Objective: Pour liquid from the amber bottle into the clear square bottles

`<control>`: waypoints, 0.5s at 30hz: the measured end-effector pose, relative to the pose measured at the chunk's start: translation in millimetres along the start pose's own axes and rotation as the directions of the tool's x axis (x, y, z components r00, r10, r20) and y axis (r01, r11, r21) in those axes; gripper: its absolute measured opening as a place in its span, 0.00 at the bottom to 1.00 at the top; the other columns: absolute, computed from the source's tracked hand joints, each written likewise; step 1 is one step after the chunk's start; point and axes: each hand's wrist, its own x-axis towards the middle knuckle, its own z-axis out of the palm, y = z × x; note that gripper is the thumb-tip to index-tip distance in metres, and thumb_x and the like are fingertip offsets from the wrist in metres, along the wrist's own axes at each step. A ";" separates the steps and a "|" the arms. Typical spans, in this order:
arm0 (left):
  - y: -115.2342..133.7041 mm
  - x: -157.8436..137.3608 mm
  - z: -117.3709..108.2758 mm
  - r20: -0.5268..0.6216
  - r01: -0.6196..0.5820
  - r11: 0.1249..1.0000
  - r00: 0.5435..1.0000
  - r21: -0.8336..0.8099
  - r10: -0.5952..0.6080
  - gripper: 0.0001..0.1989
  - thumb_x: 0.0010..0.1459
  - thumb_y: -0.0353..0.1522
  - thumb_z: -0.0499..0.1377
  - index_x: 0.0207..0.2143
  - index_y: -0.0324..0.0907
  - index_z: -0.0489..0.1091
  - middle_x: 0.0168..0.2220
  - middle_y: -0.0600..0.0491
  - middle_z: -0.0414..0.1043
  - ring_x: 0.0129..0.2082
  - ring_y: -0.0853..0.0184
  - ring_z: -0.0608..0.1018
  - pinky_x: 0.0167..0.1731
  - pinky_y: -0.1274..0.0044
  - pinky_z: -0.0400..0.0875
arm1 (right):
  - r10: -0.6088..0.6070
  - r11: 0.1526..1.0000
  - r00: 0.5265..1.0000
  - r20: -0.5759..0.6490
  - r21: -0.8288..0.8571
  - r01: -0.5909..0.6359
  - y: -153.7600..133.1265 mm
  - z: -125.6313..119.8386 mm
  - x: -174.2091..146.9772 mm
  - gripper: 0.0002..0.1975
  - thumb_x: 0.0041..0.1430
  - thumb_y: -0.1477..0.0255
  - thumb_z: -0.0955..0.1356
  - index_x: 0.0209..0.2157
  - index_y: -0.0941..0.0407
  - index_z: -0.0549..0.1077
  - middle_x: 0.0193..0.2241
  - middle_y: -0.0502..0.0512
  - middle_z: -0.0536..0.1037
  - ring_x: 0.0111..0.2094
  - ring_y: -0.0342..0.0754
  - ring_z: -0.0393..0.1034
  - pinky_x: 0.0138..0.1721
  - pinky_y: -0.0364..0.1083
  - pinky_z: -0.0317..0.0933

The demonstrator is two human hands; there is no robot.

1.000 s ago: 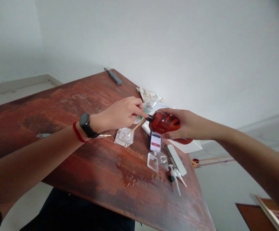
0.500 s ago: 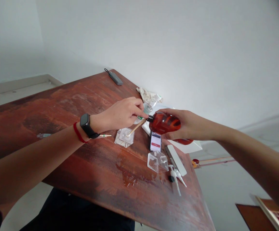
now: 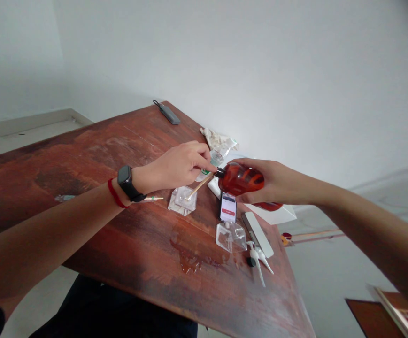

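Observation:
My right hand (image 3: 277,180) is wrapped around a clear bottle of red-amber liquid (image 3: 241,179), tipped on its side with its black neck pointing left. My left hand (image 3: 182,164) is closed, its fingertips by the bottle's mouth and the top of a thin wooden stick (image 3: 201,184); the grip is partly hidden. That stick slants down to the left, its lower end in a small clear plastic tray (image 3: 182,202) on the table. Behind the hands, partly covered, lies a clear plastic bottle (image 3: 218,157).
On the wooden table (image 3: 126,249) are a phone (image 3: 228,209), a clear plastic tray (image 3: 231,237), a long white case (image 3: 257,234), white pump heads (image 3: 257,263) and a wet puddle (image 3: 191,263). A crumpled cloth (image 3: 214,138) and a grey device (image 3: 168,114) lie by the wall.
Hardly anything differs. Both hands, the tipped bottle and the stick keep their places; the whole view has shifted very slightly.

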 end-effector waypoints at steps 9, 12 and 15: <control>-0.8 -0.6 1.2 -0.006 0.006 1.000 1.000 -0.003 -0.006 0.23 0.60 0.17 0.55 0.44 0.45 0.86 0.42 0.50 0.79 0.43 0.62 0.79 0.48 0.71 0.74 | 0.000 1.000 1.000 0.016 0.003 0.000 -0.3 -1.7 0.0 0.31 0.50 0.60 0.78 0.57 0.48 0.78 0.44 0.51 0.88 0.42 0.58 0.84 0.44 0.53 0.76; -0.4 -0.4 1.2 -0.009 0.002 1.000 1.000 -0.003 -0.002 0.22 0.60 0.17 0.55 0.43 0.44 0.86 0.42 0.49 0.79 0.43 0.62 0.80 0.48 0.71 0.74 | 0.004 1.000 1.000 0.020 0.006 -0.004 -0.6 -2.2 0.0 0.31 0.50 0.61 0.78 0.57 0.48 0.78 0.44 0.51 0.88 0.41 0.58 0.84 0.44 0.53 0.76; 0.0 -0.4 0.9 -0.010 0.001 1.000 1.000 -0.004 -0.001 0.23 0.60 0.17 0.55 0.43 0.44 0.86 0.42 0.50 0.79 0.43 0.62 0.80 0.48 0.71 0.74 | 0.010 1.000 1.000 0.014 0.001 -0.010 -1.0 -2.6 0.1 0.31 0.50 0.60 0.78 0.57 0.49 0.79 0.43 0.51 0.88 0.41 0.58 0.84 0.44 0.54 0.76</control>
